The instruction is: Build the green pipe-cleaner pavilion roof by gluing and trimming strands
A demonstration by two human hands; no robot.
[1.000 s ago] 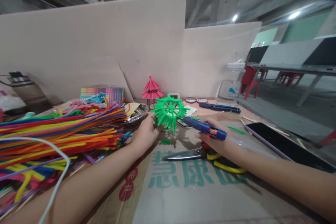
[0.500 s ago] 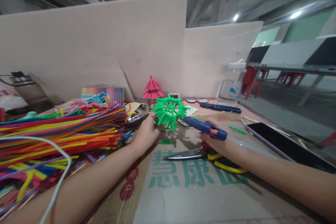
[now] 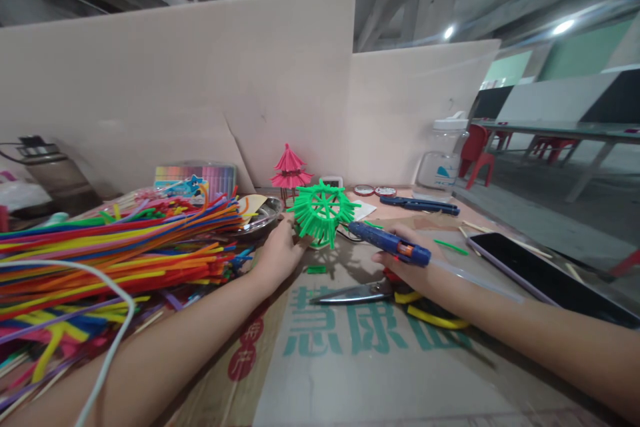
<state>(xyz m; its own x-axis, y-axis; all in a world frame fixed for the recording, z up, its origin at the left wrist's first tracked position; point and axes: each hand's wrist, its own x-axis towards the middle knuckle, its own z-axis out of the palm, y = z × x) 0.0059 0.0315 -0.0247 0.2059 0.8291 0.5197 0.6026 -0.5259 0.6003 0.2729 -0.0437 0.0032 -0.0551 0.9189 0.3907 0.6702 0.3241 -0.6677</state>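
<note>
A green spiky dome [image 3: 321,212] made of pipe cleaners stands on the cardboard sheet [image 3: 350,360]. My left hand [image 3: 276,255] grips its left side, fingers curled round the lower rim. My right hand [image 3: 407,259] is closed on a blue glue gun [image 3: 389,243], whose nozzle touches the dome's right side. A short green pipe-cleaner piece [image 3: 315,270] lies just in front of the dome.
A big heap of coloured pipe cleaners [image 3: 115,247] fills the left. Scissors with yellow handles [image 3: 380,295] lie under my right wrist. A phone [image 3: 545,277] rests at right. A pink paper pagoda [image 3: 289,171], marker box [image 3: 196,181], metal bowl [image 3: 260,217], second blue tool [image 3: 419,205] and plastic bottle [image 3: 443,160] stand behind.
</note>
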